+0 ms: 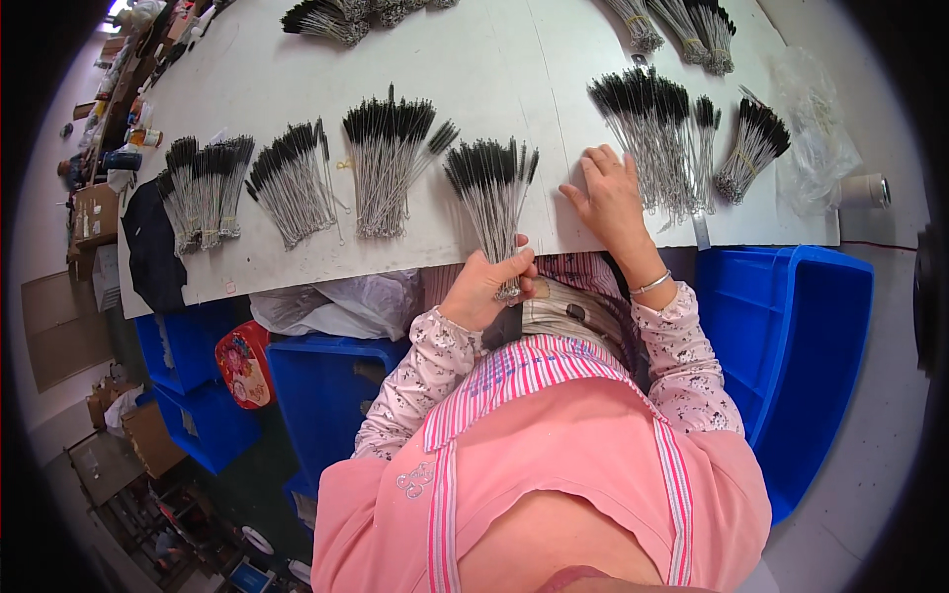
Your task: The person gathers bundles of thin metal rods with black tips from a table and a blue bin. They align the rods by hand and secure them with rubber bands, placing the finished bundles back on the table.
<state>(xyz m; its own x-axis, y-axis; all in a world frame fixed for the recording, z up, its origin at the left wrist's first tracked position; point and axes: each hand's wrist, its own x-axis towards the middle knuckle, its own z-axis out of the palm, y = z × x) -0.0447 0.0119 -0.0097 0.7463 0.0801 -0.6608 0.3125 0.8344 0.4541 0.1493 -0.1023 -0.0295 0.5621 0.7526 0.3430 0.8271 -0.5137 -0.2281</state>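
Note:
My left hand (479, 291) is closed round the looped wire ends of a bundle of thin black-bristled wire brushes (491, 193) at the table's near edge. The bristle tips fan out away from me. Over the tabletop to the right, my right hand (610, 203) has its fingers apart and holds nothing. Its fingertips are close to the left side of a large loose pile of the same brushes (652, 133). A slim group of brushes (704, 148) lies along that pile's right side.
More brush bundles lie leftward, one nearby (386, 163), another farther along (297, 188), and banded ones (208, 188) beside a dark cloth (153, 247). A tied bundle (754, 148) and clear plastic (816, 128) are at right. Blue bins (840, 296) stand below the white table (474, 59).

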